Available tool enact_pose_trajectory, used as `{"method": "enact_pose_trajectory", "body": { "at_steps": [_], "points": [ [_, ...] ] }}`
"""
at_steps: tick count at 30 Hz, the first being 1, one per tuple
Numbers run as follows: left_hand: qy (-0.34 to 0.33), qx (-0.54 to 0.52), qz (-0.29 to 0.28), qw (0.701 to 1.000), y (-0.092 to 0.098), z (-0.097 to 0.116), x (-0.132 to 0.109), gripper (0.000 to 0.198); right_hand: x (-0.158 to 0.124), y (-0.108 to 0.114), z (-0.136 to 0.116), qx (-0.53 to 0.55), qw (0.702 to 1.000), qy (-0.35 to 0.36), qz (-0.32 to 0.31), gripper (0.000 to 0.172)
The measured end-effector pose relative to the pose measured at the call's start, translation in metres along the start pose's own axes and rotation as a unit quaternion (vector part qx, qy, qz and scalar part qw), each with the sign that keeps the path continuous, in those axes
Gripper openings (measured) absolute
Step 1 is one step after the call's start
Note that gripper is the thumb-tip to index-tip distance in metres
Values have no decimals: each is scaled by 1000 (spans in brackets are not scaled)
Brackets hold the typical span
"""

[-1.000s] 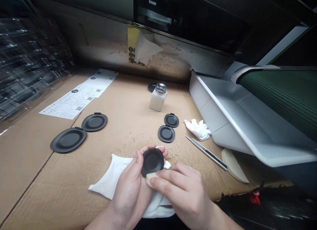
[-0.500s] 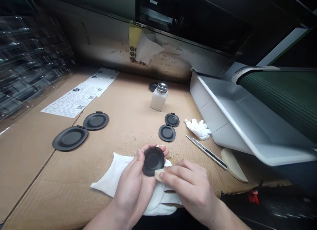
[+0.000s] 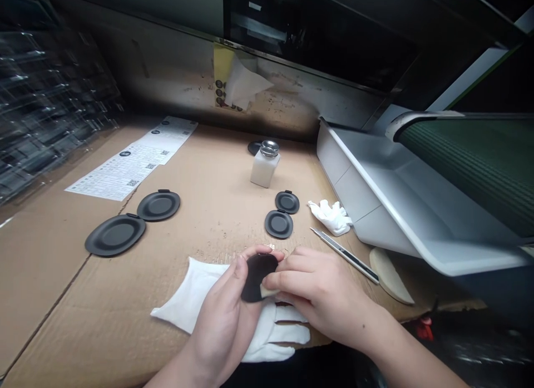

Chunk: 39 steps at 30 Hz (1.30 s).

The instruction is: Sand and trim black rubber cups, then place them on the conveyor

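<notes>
My left hand [image 3: 225, 315] is closed around a small black oval dish-like piece [image 3: 253, 274], tilted up toward me. In my right hand [image 3: 317, 293] a cream-coloured pad [image 3: 267, 291] is pinched, pressed against the right edge of that piece; most of the pad is hidden by the fingers. Beneath both hands lies a white glove [image 3: 192, 293] on the cardboard. Just beyond them rest two similar small black pieces, a nearer one [image 3: 278, 225] and a farther one [image 3: 287, 202]. A utility knife [image 3: 346, 255] lies to the right.
A white pump bottle [image 3: 264, 170] stands farther back. Two larger black pieces [image 3: 115, 235] and printed sheets [image 3: 125, 171] lie left on the cardboard. At right are a grey-white bin [image 3: 367, 196], crumpled white cloth [image 3: 331, 216] and a half-round cream pad [image 3: 390, 276]. Stacked clear trays [image 3: 45, 109] fill the left.
My right hand has moved up and turned over the black piece, bringing the pad along its right side. The piece has tilted in my left hand. The whole view has shifted slightly.
</notes>
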<state>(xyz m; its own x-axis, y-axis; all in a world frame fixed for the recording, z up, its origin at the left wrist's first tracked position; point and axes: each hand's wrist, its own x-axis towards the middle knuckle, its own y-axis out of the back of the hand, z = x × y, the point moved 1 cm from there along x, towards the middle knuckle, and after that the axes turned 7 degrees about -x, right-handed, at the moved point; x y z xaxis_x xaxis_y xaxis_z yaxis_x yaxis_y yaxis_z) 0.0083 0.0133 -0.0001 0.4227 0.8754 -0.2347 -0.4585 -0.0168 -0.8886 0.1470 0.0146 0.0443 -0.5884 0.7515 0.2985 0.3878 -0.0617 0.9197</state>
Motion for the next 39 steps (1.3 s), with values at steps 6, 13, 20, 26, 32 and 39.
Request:
{"method": "enact_pose_trajectory", "body": {
  "at_steps": [6, 13, 20, 26, 32, 39],
  "points": [
    [-1, -19, 20, 1000, 2, 0, 2, 34, 2, -19, -6, 90, 991, -39, 91, 17],
    [11, -67, 71, 995, 0, 2, 3, 45, -22, -5, 8, -27, 911, -261, 318, 26],
    [18, -83, 90, 992, 0, 2, 2, 43, -9, -28, -20, -56, 958, -98, 262, 31],
    [-6, -64, 112, 992, 1, 0, 2, 32, 17, -52, -26, -141, 955, -81, 248, 22],
    [-14, -72, 79, 994, 0, 0, 2, 33, 29, -23, -16, 2, 946, -156, 284, 17],
    [13, -73, 74, 995, 0, 2, 1, 44, -6, -14, -12, -25, 955, -104, 275, 26]
  ]
}}
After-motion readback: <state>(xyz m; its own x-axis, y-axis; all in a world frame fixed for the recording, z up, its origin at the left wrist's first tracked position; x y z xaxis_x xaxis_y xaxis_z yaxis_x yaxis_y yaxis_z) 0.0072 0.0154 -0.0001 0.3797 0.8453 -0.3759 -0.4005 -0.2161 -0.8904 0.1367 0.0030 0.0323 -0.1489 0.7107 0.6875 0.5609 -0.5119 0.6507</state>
